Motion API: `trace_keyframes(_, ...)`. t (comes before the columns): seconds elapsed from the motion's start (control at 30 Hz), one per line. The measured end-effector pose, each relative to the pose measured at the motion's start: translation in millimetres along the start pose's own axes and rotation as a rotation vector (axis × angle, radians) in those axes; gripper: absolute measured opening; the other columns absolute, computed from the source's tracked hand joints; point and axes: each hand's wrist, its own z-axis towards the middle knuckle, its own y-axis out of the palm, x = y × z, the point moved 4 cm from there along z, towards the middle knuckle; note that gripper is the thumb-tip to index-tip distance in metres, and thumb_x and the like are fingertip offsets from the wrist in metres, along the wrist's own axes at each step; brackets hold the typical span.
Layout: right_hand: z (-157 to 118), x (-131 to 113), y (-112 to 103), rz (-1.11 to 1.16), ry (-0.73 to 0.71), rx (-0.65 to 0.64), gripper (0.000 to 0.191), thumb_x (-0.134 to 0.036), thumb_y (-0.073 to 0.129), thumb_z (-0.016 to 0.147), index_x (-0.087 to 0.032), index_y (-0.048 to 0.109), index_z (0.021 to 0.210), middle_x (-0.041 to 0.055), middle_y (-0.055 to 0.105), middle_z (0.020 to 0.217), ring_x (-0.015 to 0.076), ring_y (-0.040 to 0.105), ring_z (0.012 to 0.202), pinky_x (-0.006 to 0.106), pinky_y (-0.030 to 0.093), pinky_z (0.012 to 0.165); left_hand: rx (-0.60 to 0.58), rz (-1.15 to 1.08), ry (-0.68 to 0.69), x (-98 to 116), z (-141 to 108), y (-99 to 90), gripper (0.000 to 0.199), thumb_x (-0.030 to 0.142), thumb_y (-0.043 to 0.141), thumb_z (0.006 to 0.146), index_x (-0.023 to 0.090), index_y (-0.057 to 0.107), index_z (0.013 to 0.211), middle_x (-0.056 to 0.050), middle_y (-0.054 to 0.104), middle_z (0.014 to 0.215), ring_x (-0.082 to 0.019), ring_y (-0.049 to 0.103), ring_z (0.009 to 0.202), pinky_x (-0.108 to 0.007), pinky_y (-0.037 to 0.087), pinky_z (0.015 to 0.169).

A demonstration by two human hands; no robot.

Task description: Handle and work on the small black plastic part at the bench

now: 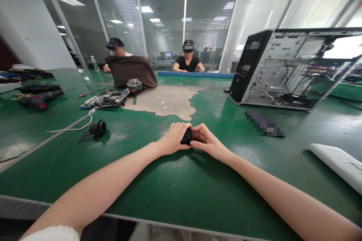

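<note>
Holding small black round-ended plastic part (187,136) over glossy green table (158,188), enclosed by left grip (175,137), pinched at right-facing end by right grip (198,137). Apparently adjusting two-handed; seems to call for steady left support, careful right pinch.

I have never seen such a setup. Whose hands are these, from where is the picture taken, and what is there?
There is no robot: a person works bare-handed, and the one picture comes from a camera on that person's head. The left hand holds a small black part, and the right hand grips its other end. On the green table are another black piece, a circuit board and a drill, toward the left, and an open computer case, toward the right.
</note>
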Motion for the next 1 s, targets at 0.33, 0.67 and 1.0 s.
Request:
trace_keyframes(0.33, 2.0, 3.6, -3.0, -0.019, 0.015, 0.084, 0.027, -0.033, 0.057, 0.075, -0.023, 0.042, 0.094, 0.0018, 0.050, 0.096, 0.0136, 0.055, 0.086, 0.031, 0.047, 0.076, 0.009, -0.018, -0.009, 1.1, 0.8, 0.2, 0.054, 0.042, 0.060, 0.069, 0.019, 0.034, 0.111, -0.008, 0.050, 0.104, -0.024, 0.046, 0.095, -0.037, 0.032, 0.080)
trace_keyframes(0.67, -0.1, 0.7, -1.6, 0.006, -0.001, 0.004, 0.025, -0.026, 0.059, 0.074, -0.022, 0.041, 0.090, -0.0006, 0.053, 0.089, 0.0136, 0.056, 0.089, 0.032, 0.045, 0.080, -0.004, 0.006, 0.002, 0.9, -0.2, -0.7, 0.054, 0.039, 0.060, 0.070, 0.018, 0.033, 0.112, -0.008, 0.050, 0.104, -0.024, 0.046, 0.094, -0.036, 0.033, 0.080)
trace_keyframes(1.0, 1.5, 5.1, -2.8, -0.014, 0.047, 0.062, 0.029, -0.030, 0.056, 0.075, -0.022, 0.041, 0.098, 0.0032, 0.049, 0.097, 0.0152, 0.053, 0.092, 0.033, 0.045, 0.080, 0.001, 0.010, 0.009, 2.2, 0.8, -1.6, 0.055, 0.042, 0.059, 0.070, 0.018, 0.033, 0.111, -0.008, 0.050, 0.103, -0.024, 0.046, 0.093, -0.036, 0.033, 0.080)
